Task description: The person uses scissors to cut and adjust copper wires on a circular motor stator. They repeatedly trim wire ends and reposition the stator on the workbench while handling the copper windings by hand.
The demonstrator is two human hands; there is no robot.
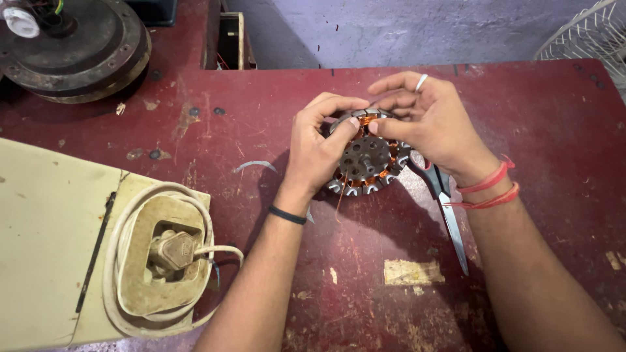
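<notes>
A round metal motor stator (366, 158) with copper windings in its slots stands tilted on the dark red table (365, 287). My left hand (317, 145) grips its left rim, thumb and forefinger pinched at the top. My right hand (430, 120), with a ring on one finger, holds the top right of the stator, fingertips pressed at the windings. A thin copper wire end hangs down from the stator's lower left. Black-handled scissors (450, 218) lie on the table under my right wrist, blades pointing toward me.
A cream-coloured appliance (52, 241) with a cord and plug (171, 249) wound on its back lies at the left. A dark round motor housing (78, 45) sits at the far left corner. A white fan guard (590, 36) shows at the far right.
</notes>
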